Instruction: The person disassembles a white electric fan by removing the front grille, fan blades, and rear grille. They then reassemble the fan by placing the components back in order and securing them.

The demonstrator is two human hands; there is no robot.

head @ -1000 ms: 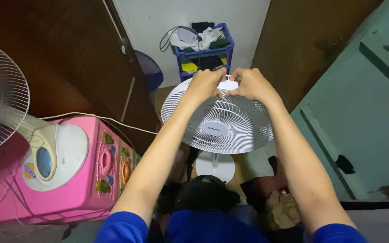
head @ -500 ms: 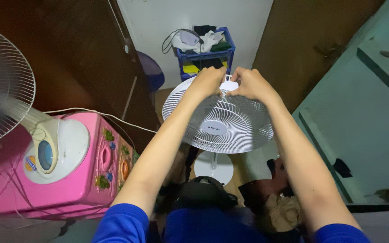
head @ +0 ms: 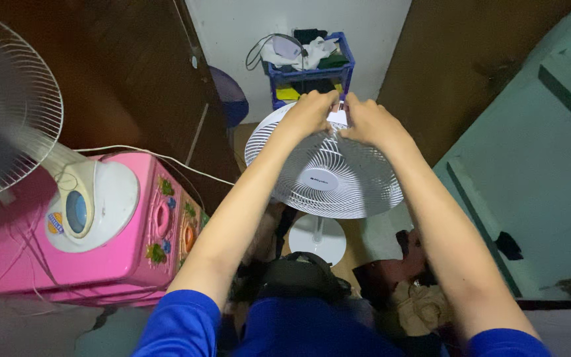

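Both hands worked the far rim of the white fan grille [head: 325, 175]: left hand [head: 308, 114] and right hand [head: 370, 122] pinched, fingers narrow, a small white clip [head: 337, 118]; next, a firm squeeze seemed needed.

Two bare forearms run up from the bottom edge of the view, uncovered from above the elbow to the wrist. Short bright-blue fabric sleeves [head: 183, 324] end at the upper arms, one on each side. The left hand [head: 310, 114] and right hand [head: 373, 123] are bare, with no gloves, rings or watch showing.
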